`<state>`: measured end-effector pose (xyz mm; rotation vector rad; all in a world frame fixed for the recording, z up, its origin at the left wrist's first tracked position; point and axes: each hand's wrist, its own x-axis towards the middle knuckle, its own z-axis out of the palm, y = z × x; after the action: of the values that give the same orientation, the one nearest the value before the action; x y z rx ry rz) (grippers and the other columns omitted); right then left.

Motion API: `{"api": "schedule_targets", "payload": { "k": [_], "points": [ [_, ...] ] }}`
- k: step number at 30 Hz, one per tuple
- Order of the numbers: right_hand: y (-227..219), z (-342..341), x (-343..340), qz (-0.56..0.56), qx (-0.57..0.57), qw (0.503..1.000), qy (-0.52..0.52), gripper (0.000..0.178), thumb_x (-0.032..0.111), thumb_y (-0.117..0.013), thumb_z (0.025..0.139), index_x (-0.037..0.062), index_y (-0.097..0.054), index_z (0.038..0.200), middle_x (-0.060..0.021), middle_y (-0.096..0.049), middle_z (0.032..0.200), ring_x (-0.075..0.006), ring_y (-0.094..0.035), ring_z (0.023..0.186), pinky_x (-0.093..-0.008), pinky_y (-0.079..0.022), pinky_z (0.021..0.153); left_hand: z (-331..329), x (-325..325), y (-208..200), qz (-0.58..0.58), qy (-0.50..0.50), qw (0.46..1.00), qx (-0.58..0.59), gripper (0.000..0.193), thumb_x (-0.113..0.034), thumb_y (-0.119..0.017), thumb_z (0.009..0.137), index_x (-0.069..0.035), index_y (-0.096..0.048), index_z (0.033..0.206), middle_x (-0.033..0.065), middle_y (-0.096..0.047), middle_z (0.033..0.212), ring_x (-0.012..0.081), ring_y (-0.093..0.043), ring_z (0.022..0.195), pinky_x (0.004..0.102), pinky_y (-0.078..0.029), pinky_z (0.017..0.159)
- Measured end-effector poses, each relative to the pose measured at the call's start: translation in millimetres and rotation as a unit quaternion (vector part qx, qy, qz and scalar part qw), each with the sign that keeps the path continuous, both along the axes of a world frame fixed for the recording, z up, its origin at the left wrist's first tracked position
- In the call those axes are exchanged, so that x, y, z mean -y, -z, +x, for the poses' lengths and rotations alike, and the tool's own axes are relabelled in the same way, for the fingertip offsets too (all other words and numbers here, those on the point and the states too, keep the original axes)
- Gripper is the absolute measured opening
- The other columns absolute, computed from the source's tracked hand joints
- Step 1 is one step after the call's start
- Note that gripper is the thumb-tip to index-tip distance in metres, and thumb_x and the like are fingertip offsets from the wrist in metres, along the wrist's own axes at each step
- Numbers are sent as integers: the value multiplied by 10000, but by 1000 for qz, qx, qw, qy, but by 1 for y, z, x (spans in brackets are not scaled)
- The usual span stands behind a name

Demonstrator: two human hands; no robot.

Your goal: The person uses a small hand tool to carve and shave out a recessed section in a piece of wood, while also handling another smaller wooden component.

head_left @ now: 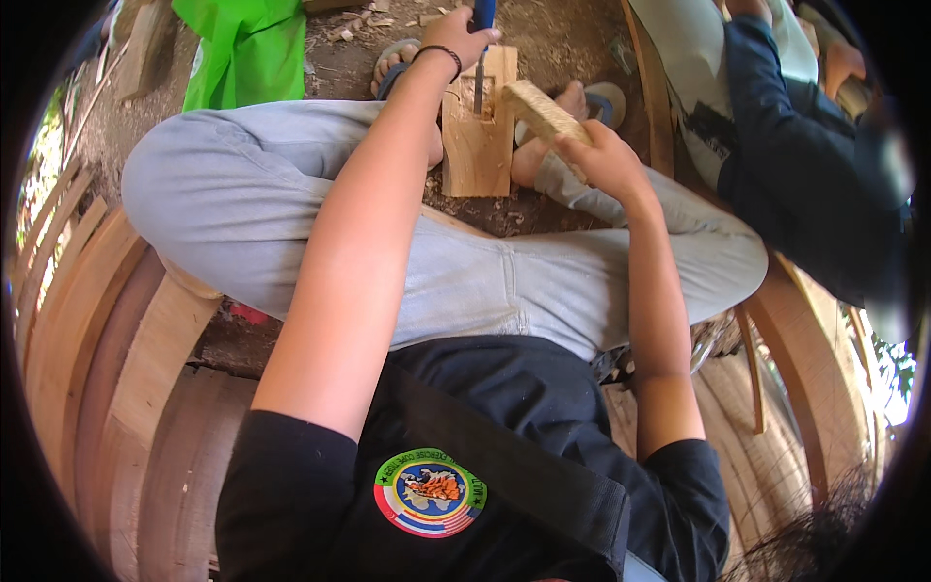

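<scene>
My left hand (456, 41) is wrapped round the blue handle of a chisel (479, 85), at the top of the view. The chisel stands nearly upright, its blade down in a recess cut into a pale wooden block (477, 163). That block lies on the ground between my feet. My right hand (606, 162) grips a thick, rough length of wood (545, 113), which slants up and left, its far end close to the block's right edge. A dark braided band circles my left wrist.
A bright green bag (242, 53) lies at the upper left, near a wooden piece (150, 48). Wood chips (359, 24) scatter over the dirt. At the right, another person's dark sleeve (776, 107) is close by. Curved planks (82, 330) rise on both sides.
</scene>
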<state>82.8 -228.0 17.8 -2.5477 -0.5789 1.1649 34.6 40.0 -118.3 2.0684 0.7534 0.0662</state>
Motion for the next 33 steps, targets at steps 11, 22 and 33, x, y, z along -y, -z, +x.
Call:
{"api": "schedule_targets", "payload": {
  "k": [11,22,33],
  "points": [
    [-59,137,-125,175,50,983,17,461,349,-651,980,49,-638,1330,-72,-712,920,-117,-674,624,-270,-440,457,6,-3,5,-36,18,999,-27,483,-419,-788,879,-56,-697,1184,131,-766,1057,250,-736,970,389,-560,888],
    [-2,134,-143,40,36,987,-149,579,379,-705,940,138,-588,1453,-130,-731,1020,-148,-674,640,-317,-549,615,1,-12,11,-129,5,992,-15,475,-392,-811,868,-52,-697,1180,130,-765,1071,248,-735,981,387,-555,896],
    [8,142,-180,383,229,895,-23,467,206,-605,1029,-94,-574,1386,-123,-721,1136,-140,-667,976,-268,-539,852,12,-1,1,-77,20,996,-48,568,-535,-784,836,-77,-709,1165,145,-758,1039,300,-726,1000,412,-551,907]
  ]
}}
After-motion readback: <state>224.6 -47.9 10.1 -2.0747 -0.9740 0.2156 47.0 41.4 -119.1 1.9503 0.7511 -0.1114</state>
